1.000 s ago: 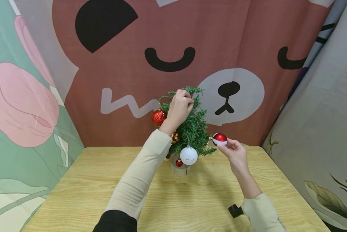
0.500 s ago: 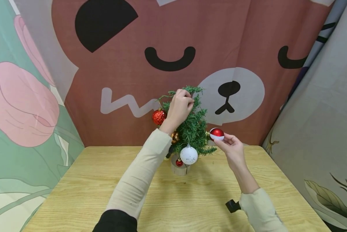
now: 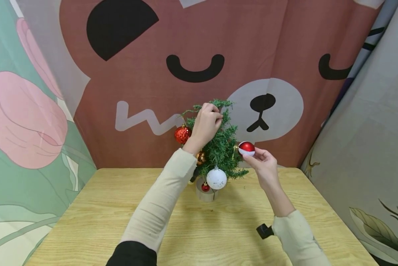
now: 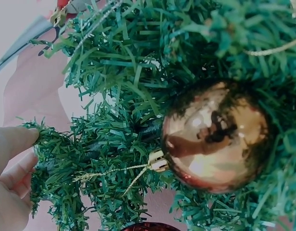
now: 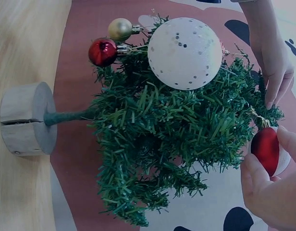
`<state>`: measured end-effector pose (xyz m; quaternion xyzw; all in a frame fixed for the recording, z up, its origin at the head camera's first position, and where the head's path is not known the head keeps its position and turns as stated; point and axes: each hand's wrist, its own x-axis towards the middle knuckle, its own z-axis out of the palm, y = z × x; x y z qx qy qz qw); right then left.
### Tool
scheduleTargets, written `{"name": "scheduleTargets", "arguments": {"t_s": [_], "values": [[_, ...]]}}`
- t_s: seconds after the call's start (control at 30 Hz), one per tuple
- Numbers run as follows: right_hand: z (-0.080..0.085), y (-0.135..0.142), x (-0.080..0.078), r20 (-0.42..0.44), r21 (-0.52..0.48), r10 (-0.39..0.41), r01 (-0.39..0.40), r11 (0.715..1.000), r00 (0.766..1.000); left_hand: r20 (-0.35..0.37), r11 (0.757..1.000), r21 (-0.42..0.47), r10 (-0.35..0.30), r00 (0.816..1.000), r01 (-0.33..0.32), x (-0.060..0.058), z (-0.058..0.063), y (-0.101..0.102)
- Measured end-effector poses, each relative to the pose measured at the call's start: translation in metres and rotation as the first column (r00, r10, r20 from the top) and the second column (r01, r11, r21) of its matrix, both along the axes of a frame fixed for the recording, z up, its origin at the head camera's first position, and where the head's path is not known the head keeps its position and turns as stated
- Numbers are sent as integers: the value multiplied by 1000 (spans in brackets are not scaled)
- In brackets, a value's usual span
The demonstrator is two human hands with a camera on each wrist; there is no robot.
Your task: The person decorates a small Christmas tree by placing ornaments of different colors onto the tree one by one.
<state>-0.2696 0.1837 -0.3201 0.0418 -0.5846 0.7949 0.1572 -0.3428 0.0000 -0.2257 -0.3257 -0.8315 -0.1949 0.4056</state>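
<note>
A small artificial Christmas tree (image 3: 223, 146) stands on a round wooden base (image 5: 30, 137). Near its top, my left hand (image 3: 204, 123) pinches a green branch tip (image 4: 44, 144) between thumb and fingers. My right hand (image 3: 266, 166) holds a red and white bauble (image 3: 247, 149) by thumb and fingertips at the tree's right side. From the bauble's gold cap, a thin gold string (image 5: 256, 114) reaches toward the branches. In the left wrist view a shiny gold bauble (image 4: 217, 137) hangs close below the left hand.
A red glittery bauble (image 3: 183, 134) hangs on the tree's left, a white speckled ball (image 3: 217, 178) at its lower front. Small red (image 5: 103, 52) and gold (image 5: 120, 30) baubles hang low. Behind the wooden table (image 3: 119, 210) is a printed curtain (image 3: 145, 88).
My right hand has moved up and left with the red and white bauble, bringing it closer to the tree. The left hand stays in place on the branch.
</note>
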Motion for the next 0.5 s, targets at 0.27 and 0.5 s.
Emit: {"name": "scheduleTargets", "arguments": {"t_s": [0.27,0.5], "values": [[10,-6,-5,-8,30,-2,2,1000,1000,8,1000,-5,-11,1000,11,1,2,-2],[11,-8,-8,-22,37,17,-16,999,1000,-7,1000,-6,-18,1000,18,0,0,-1]]}}
